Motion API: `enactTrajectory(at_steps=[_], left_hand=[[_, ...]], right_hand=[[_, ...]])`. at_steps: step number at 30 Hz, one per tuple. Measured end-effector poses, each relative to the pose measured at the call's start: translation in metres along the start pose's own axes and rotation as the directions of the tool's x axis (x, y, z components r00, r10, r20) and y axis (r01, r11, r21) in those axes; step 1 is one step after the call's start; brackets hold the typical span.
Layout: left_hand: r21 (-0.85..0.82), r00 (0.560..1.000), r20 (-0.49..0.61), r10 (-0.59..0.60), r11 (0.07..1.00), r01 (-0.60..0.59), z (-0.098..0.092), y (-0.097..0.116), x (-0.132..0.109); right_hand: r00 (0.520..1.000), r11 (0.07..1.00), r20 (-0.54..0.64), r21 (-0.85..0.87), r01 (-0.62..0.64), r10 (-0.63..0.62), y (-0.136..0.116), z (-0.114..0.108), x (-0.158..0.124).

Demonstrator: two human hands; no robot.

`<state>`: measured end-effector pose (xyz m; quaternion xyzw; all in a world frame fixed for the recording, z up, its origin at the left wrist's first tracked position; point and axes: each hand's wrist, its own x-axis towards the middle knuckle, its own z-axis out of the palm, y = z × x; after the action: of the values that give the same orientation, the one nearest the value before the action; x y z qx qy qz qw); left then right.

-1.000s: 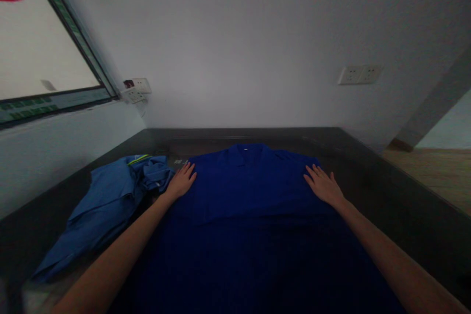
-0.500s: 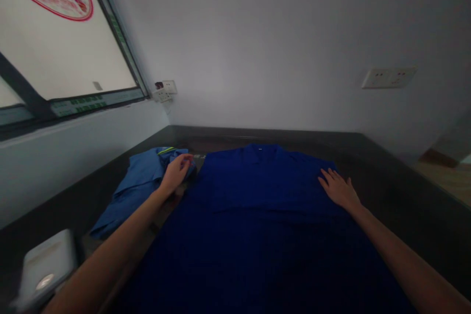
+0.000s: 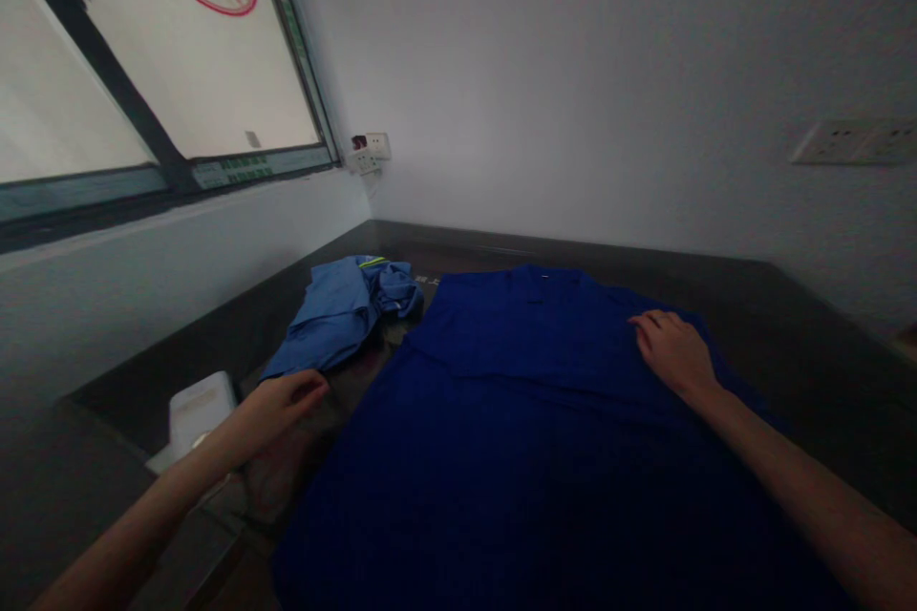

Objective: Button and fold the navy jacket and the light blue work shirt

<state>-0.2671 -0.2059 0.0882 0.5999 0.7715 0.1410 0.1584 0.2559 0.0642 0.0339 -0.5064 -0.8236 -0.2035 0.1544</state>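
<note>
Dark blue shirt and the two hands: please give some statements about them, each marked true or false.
1. The right hand lies flat on the dark blue shirt. True.
2. The left hand rests on the shirt too. False: it is off the shirt, to its left, fingers curled.
3. A lighter blue garment lies crumpled left of the shirt. True.
4. The shirt hangs on the wall. False: it lies spread on the dark table.

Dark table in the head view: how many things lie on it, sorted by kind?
Garments: 2, a dark blue shirt spread flat and a lighter blue garment crumpled beside it
White box: 1, at the table's left edge
Total: 3
</note>
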Motion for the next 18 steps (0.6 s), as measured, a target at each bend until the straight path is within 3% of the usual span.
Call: enactTrajectory(at_steps=[3, 6, 8, 10, 13, 18], left_hand=[[0.026, 0.992, 0.117, -0.051, 0.998, 0.048, 0.011, -0.001, -0.021], [0.062, 0.984, 0.154, -0.085, 0.995, 0.076, 0.024, 0.002, -0.032], [0.073, 0.982, 0.163, -0.091, 0.994, 0.080, 0.031, 0.003, -0.035], [0.055, 0.977, 0.192, -0.094, 0.995, 0.084, 0.036, 0.002, -0.037], [0.000, 0.956, 0.273, -0.109, 0.994, 0.113, 0.041, 0.000, -0.040], [-0.165, 0.948, 0.318, -0.023, 0.983, 0.079, 0.041, 0.009, -0.054]], right_hand=[[0.985, 0.959, 0.059, 0.244, 0.141, -0.160, -0.070, -0.030, 0.031], [0.933, 0.863, 0.166, 0.458, 0.213, -0.319, -0.151, -0.054, 0.060], [0.899, 0.835, 0.268, 0.524, 0.166, -0.347, -0.200, -0.062, 0.078], [0.869, 0.840, 0.394, 0.540, 0.043, -0.298, -0.239, -0.063, 0.093], [0.866, 0.855, 0.458, 0.513, -0.072, -0.201, -0.278, -0.057, 0.113], [0.861, 0.839, 0.503, 0.498, -0.220, -0.073, -0.309, -0.039, 0.137]])
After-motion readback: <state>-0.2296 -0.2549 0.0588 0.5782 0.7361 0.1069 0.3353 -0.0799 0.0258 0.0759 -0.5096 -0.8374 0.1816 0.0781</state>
